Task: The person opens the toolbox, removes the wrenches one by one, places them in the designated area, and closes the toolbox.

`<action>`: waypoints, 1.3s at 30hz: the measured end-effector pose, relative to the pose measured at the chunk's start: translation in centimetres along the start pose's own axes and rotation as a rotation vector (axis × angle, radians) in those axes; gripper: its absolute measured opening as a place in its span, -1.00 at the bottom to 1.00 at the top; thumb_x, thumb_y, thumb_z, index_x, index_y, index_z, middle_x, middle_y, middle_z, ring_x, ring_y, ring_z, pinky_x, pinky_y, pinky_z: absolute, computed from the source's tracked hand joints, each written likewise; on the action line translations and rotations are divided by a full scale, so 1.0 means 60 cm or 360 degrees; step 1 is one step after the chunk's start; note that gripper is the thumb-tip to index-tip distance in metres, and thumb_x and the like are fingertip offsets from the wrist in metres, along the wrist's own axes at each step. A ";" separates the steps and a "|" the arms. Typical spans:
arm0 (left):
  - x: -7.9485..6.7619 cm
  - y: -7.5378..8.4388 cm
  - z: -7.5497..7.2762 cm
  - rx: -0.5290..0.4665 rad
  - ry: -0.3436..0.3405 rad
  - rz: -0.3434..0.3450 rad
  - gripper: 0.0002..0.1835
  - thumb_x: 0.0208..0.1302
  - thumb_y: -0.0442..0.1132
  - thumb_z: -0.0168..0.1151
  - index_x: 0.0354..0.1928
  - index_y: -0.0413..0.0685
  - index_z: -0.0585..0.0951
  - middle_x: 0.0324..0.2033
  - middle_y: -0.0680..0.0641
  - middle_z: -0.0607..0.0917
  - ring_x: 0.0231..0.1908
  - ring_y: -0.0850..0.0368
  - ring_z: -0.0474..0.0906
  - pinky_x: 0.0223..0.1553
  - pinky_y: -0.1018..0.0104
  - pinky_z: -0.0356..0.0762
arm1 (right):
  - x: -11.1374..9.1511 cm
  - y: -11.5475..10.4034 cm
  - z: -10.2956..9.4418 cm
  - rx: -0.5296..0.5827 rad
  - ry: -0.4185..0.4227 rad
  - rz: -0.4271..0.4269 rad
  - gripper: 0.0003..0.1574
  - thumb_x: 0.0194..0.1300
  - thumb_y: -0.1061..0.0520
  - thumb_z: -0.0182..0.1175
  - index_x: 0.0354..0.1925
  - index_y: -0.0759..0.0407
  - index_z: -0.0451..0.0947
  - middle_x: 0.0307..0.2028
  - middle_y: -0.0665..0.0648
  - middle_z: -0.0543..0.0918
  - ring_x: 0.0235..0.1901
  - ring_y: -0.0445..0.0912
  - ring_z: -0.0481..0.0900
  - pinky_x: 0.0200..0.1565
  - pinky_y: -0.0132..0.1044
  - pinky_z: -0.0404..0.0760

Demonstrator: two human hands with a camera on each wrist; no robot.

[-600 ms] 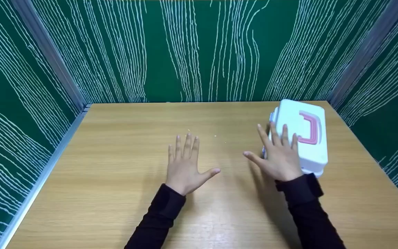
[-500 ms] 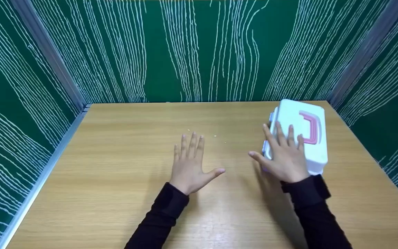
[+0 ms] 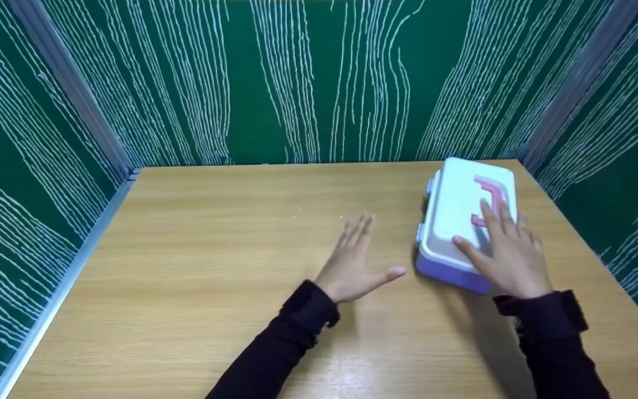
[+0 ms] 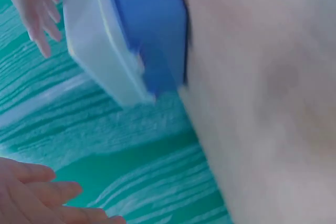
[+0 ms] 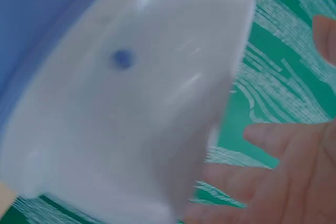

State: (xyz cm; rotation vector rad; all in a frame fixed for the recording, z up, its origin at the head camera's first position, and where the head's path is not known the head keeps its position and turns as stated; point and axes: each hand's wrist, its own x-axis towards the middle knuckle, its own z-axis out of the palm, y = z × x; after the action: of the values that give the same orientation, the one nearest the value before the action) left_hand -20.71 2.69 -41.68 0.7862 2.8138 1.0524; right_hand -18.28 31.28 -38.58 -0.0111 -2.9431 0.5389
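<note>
A storage box point(image 3: 454, 208) with a white lid, a purple base and a folded pink handle point(image 3: 497, 191) stands at the right of the table. Two latches point(image 3: 420, 233) show along its left side. My right hand point(image 3: 513, 260) is over the lid's right part, fingers spread, covering some of the handle; in the right wrist view its fingers lie beside the white lid point(image 5: 126, 114). To the left of the box, my left hand point(image 3: 349, 271) hovers above the table with straight fingers and thumb out, holding nothing. The left wrist view shows the box's blue-looking base point(image 4: 152, 24).
The wooden table point(image 3: 186, 266) has a few tiny white specks near its middle. Green panels with white wavy lines point(image 3: 274, 83) stand behind and at both sides, joined by grey metal posts point(image 3: 70, 83).
Both hands have moved to the right. The right hand has passed from the box's left side to over its right part, baring the latches and purple base. The head view has shifted slightly.
</note>
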 end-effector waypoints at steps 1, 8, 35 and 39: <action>0.006 0.004 0.006 -0.0038 -0.0018 0.0021 0.19 0.10 0.51 0.09 0.56 0.08 -0.21 0.55 0.05 -0.24 0.54 0.00 -0.40 0.50 -0.09 -0.24 | 0.001 0.008 -0.001 0.0034 0.0006 0.0007 0.20 0.32 -0.51 -0.07 0.57 0.05 -0.34 0.50 0.50 -0.28 0.41 0.57 -0.33 0.28 0.55 -0.27; 0.048 0.042 0.047 -0.0242 -0.0172 0.0130 0.16 0.15 0.41 0.17 0.56 0.11 -0.23 0.55 0.04 -0.25 0.55 0.02 -0.35 0.50 -0.09 -0.17 | 0.010 0.058 0.001 0.0393 -0.0059 0.0132 0.19 0.40 -0.40 -0.07 0.54 0.13 -0.47 0.47 0.54 -0.38 0.42 0.54 -0.30 0.23 0.58 -0.12; 0.155 0.078 0.122 -0.0820 -0.0146 0.0144 -0.09 0.26 0.10 0.27 0.54 0.24 0.02 0.51 0.04 0.14 0.47 0.19 0.07 0.45 0.17 0.11 | 0.031 0.117 0.016 0.1102 -0.0245 0.0371 0.18 0.38 -0.37 -0.03 0.51 -0.09 -0.59 0.54 0.24 -0.43 0.51 0.26 -0.46 0.40 0.40 -0.23; 0.153 0.079 0.122 -0.0817 -0.0111 0.0124 -0.11 0.25 0.08 0.29 0.53 0.20 0.06 0.50 0.02 0.18 0.46 0.17 0.11 0.45 0.18 0.12 | 0.032 0.115 0.016 0.1129 -0.0238 0.0377 0.18 0.38 -0.35 0.00 0.52 -0.10 -0.57 0.54 0.23 -0.41 0.51 0.24 -0.45 0.41 0.38 -0.21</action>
State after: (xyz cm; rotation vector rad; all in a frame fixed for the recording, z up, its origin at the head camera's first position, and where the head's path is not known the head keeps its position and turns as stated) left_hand -25.10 14.52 -43.09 0.8466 2.3018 1.6233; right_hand -20.45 37.44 -41.64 -0.2484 -2.7182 1.6410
